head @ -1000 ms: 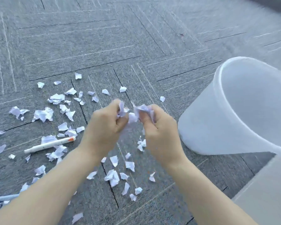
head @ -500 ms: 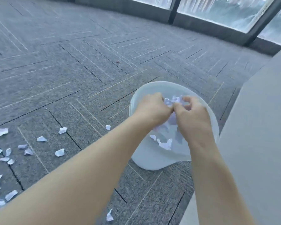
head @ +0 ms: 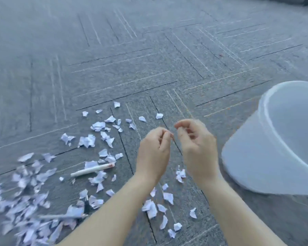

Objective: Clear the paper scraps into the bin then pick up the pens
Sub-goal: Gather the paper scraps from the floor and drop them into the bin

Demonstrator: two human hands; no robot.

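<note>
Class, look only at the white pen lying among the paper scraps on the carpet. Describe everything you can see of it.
The white pen is a slim, smooth cylinder, plastic by its look, with a small red tip at its right end. It lies flat on the grey carpet, slanting slightly, red end farther from the camera. Paper scraps lie all around it, some at its barrel; whether they touch is unclear. It lies to the left of both hands, and neither hand touches it.

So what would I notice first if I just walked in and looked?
Probably the torn paper scraps strewn over the grey carpet on the left, with a white pen lying among them. Then the two empty hands, left hand and right hand, held over the floor, beside the big white bin on the right.
</note>
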